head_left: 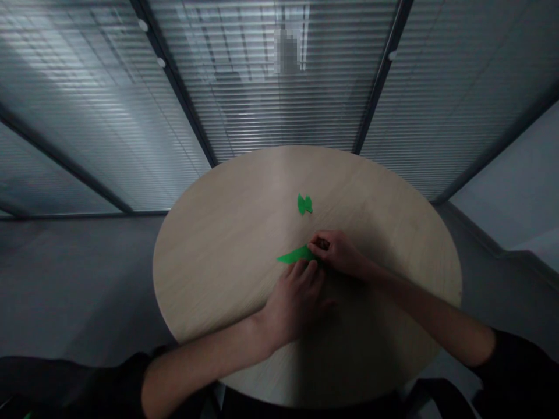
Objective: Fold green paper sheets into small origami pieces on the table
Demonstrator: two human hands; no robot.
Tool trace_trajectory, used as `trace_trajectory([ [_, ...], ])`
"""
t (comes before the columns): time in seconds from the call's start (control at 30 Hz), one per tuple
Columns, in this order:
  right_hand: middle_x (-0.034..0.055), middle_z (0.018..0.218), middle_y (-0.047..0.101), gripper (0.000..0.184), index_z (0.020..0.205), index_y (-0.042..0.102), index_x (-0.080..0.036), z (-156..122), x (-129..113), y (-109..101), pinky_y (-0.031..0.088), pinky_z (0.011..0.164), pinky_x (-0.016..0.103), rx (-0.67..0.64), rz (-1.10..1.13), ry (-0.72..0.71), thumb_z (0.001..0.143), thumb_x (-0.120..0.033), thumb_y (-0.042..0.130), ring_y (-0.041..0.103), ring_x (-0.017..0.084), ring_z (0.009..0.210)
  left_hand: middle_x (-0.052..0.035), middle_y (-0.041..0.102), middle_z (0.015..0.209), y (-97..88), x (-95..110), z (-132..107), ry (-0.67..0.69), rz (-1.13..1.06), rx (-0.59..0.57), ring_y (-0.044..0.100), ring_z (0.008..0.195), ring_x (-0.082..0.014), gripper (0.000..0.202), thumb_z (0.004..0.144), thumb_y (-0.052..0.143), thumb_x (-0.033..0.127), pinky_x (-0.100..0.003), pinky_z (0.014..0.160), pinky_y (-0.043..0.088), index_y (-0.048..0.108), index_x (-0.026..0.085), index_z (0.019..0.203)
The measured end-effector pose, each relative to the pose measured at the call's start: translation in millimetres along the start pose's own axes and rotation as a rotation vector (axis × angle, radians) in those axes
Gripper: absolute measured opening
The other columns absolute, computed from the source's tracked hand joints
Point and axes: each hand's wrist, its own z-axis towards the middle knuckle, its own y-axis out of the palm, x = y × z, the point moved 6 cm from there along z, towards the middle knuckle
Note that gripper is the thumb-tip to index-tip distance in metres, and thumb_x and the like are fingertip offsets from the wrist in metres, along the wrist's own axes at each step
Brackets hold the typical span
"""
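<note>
A pointed piece of green paper (293, 255), seemingly folded, lies on the round wooden table (209, 244). My left hand (297, 297) rests palm down at the paper's near edge, fingertips on or just beside it and fingers stretched out. At the paper's right end, my right hand (338, 251) pinches it between thumb and curled fingers, which hide that end. Farther back on the table sits a small green butterfly-shaped paper piece (304, 203), apart from both hands.
Glass partitions with horizontal blinds (279, 110) stand behind the table, divided by dark frames. A pale wall (506, 180) rises on the right. Grey floor (87, 279) surrounds the table, and a dark curved chair-like part (437, 396) shows at the bottom right.
</note>
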Motion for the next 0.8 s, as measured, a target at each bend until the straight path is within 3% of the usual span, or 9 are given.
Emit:
trace_trajectory([
  [0.23,0.0022,0.067,0.067,0.018,0.080,0.068,-0.018,-1.0,-1.5,-0.9,0.040,0.058,0.026,0.017,-0.021,0.002,0.090,-0.032,0.064,0.058,0.015,0.062,-0.0181,0.062,0.136,-0.4,5.0,-11.1,0.011,-0.130,-0.006,0.053,0.131,-0.0407,0.056,0.098,0.059,0.060,-0.059,0.110,0.046,0.062,0.023,0.139],
  [0.4,0.0024,0.069,0.067,0.018,0.081,0.068,-0.018,-1.3,-2.4,-0.9,0.041,0.059,0.026,0.011,-0.015,-0.004,0.091,-0.032,0.064,0.059,0.015,0.063,-0.0175,0.059,0.139,-1.4,3.9,-12.7,0.009,-0.158,-0.027,0.052,0.133,-0.0412,0.058,0.096,0.059,0.064,-0.060,0.110,0.046,0.062,0.026,0.140],
  [0.63,0.0023,0.069,0.067,0.017,0.080,0.067,-0.018,-1.1,-2.6,-1.3,0.041,0.060,0.026,0.004,-0.024,-0.001,0.090,-0.031,0.064,0.058,0.015,0.062,-0.0177,0.066,0.132,-1.0,2.8,-6.8,-0.027,-0.109,-0.005,0.058,0.125,-0.0381,0.064,0.097,0.061,0.060,-0.053,0.108,0.049,0.059,0.011,0.139],
  [0.8,0.0030,0.071,0.068,0.018,0.081,0.068,-0.017,-0.3,-2.5,-1.4,0.042,0.061,0.026,0.008,-0.021,-0.020,0.091,-0.032,0.063,0.060,0.016,0.065,-0.0188,0.065,0.132,-0.5,3.8,-6.3,-0.042,-0.101,-0.031,0.057,0.127,-0.0388,0.060,0.096,0.063,0.058,-0.052,0.110,0.049,0.065,0.009,0.130],
])
